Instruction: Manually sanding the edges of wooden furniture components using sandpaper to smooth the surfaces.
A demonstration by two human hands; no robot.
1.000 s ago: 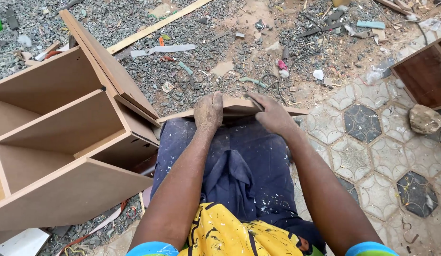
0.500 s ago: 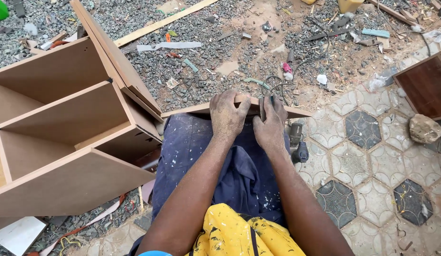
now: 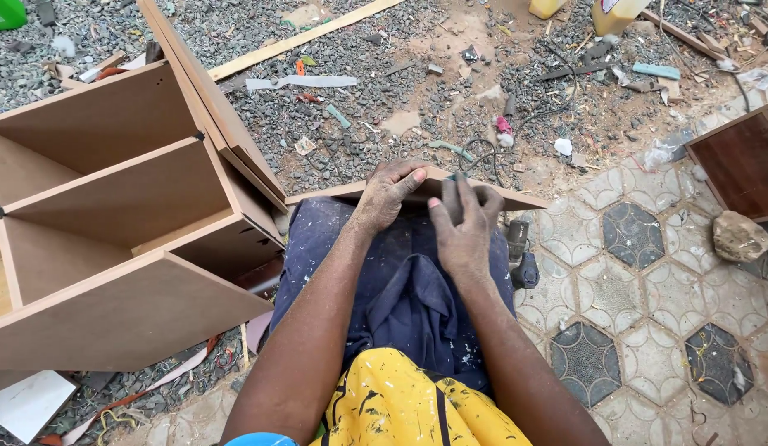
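Both hands meet at frame centre on a thin wooden board (image 3: 516, 198) lying across the lap: left hand (image 3: 385, 196) curled over its edge, right hand (image 3: 465, 225) pinching it. It looks stiff, light, best held edgewise.

Open wooden cabinet carcass (image 3: 111, 215) with shelf dividers, lying on its side at left. Long pale wooden strip (image 3: 305, 37) lay across grey gravel (image 3: 384, 58) strewn with scraps and offcuts. Two yellow containers (image 3: 603, 12) stood at the top edge. Dark brown box (image 3: 743, 161) sat at right, a rough stone (image 3: 741, 235) just beside it on patterned hexagonal paving (image 3: 640, 272). Green object (image 3: 4, 12) at top left corner.
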